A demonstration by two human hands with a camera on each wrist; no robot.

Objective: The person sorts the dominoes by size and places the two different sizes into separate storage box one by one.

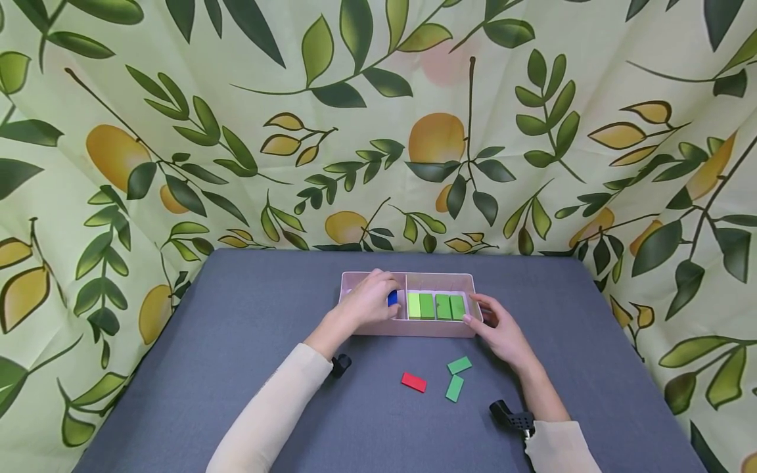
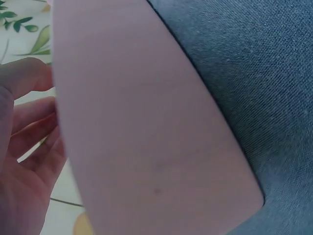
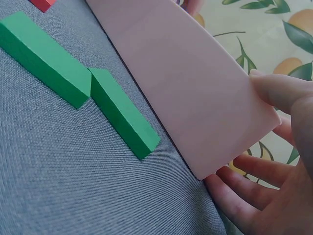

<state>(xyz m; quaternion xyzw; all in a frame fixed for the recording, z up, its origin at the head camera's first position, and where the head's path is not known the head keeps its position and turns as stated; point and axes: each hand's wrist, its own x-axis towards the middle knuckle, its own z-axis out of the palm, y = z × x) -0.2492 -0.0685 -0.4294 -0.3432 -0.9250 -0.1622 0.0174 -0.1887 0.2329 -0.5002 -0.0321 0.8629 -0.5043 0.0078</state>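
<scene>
A pink box (image 1: pixel 414 330) with a divider (image 1: pixel 406 297) stands on the table. My left hand (image 1: pixel 368 301) reaches into its left compartment and pinches a blue block (image 1: pixel 393 298) between thumb and fingers. In the left wrist view the box wall hides the fingertips. My right hand (image 1: pixel 501 330) grips the box's right end, with the thumb at the front corner and the fingers along the end wall. Several green blocks (image 1: pixel 427 306), one of them lighter, stand side by side in the right compartment.
In front of the box lie a red block (image 1: pixel 414 382) and two green blocks, one angled (image 1: pixel 459 365) and one more lengthwise (image 1: pixel 454 388), their ends nearly touching. A leaf-patterned cloth (image 1: pixel 378 131) hangs behind the grey table (image 1: pixel 266 282).
</scene>
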